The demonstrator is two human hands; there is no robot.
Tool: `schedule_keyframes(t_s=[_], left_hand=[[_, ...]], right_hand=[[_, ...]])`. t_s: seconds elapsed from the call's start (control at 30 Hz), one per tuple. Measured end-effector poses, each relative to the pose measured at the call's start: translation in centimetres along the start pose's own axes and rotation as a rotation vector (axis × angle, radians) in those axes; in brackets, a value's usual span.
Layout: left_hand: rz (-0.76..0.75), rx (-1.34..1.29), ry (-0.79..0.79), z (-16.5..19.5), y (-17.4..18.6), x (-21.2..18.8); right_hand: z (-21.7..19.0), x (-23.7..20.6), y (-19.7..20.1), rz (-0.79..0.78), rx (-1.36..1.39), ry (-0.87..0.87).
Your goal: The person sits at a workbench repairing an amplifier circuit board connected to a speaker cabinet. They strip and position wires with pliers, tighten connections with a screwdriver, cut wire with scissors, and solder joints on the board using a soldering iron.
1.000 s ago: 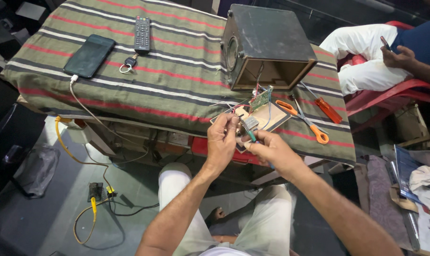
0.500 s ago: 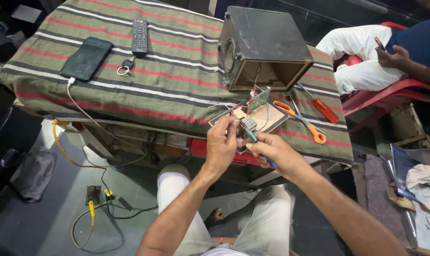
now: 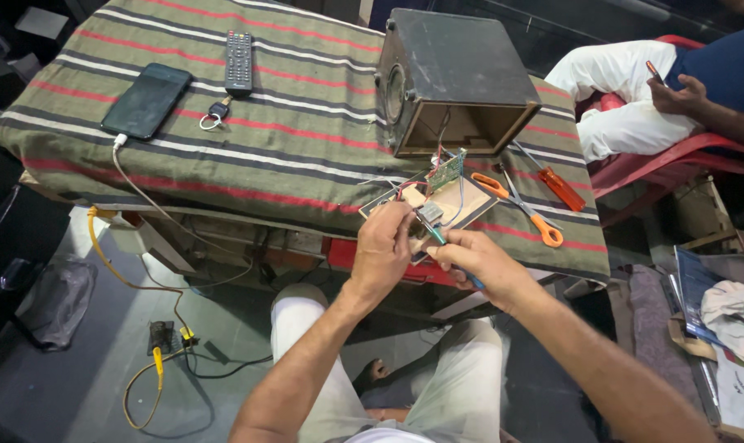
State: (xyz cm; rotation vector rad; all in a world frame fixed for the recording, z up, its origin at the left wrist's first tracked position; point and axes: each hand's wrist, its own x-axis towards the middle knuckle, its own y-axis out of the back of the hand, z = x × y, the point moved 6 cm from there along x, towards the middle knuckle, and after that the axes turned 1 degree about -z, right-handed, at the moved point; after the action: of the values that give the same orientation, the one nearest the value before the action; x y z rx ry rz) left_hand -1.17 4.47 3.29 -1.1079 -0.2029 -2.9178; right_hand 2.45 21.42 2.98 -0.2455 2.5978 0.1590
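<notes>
Fingers of left hand [image 3: 382, 246] pinch the wooden panel [image 3: 441, 205] edge to steady it, while right hand [image 3: 478, 258] just beside grips a blue-handled screwdriver [image 3: 437, 238], tip angled onto its metal part.

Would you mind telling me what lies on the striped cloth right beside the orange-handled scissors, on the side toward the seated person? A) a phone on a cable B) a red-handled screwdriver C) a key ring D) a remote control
B: a red-handled screwdriver lies just beside the orange-handled scissors on the striped cloth; the remote control, phone and key ring sit far over at the other end.
</notes>
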Motion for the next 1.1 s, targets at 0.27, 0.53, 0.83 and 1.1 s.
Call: schedule_keyframes(t_s=[0.27, 0.53, 0.83, 1.1], left_hand=[[0.016, -0.032, -0.087, -0.1, 0.6, 0.1], [-0.035, -0.145, 0.070, -2.3, 0.6, -0.3], [0.041, -0.696, 0.408, -6.2, -0.5, -0.9], [0.001, -0.775, 0.401, -5.5, -0.9, -2.0]], right_hand=[[-0.6, 0.0, -0.3, -0.015, -0.069, 0.026], [-0.6, 0.4, -0.6, 0.017, -0.162, 0.068], [-1.5, 1.6, -1.6, -0.043, -0.207, 0.240], [-3.7, 0.8, 0.0, 0.410, -0.353, 0.426]])
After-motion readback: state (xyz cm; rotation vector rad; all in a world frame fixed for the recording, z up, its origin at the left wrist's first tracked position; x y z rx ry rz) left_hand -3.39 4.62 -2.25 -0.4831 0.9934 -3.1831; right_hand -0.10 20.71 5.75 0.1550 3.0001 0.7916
